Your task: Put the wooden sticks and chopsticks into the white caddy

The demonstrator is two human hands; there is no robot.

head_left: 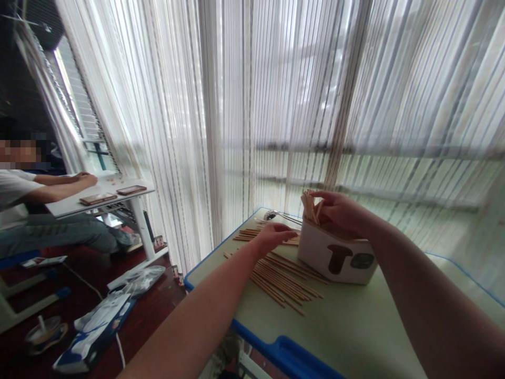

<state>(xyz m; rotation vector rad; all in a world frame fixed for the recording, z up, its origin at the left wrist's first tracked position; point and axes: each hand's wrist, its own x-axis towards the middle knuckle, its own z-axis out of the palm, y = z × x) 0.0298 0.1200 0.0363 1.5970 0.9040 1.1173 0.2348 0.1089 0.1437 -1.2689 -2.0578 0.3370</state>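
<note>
Right hand (341,210) is at the far edge of the desk (355,326), fingers closed on a bundle (310,206) of wooden sticks standing in the open top of the box (335,255). Left hand (276,234) lies palm down on the loose sticks (284,279) spread from the far left corner toward the middle of the desk. It touches them, but you can't tell if it has actually gripped any.

My read on doing this well: pinch the bundle low and hold it upright so the tips don't fan out over the box rim. Square the loose sticks parallel under your left palm before lifting. The box looks light and may tip, so press down rather than sideways.

Hard to see:
- The box's inside and the lower half of the bundle are hidden.
- Your left fingertips are covered by the hand's own back.
- The spoon (272,215) at the far edge is partly behind your left hand.
- The desk's right side is cut off by your forearm.
- The curtain (236,105) blurs the window.
- A person (16,189) sits at a white table (71,202), far left.
</note>
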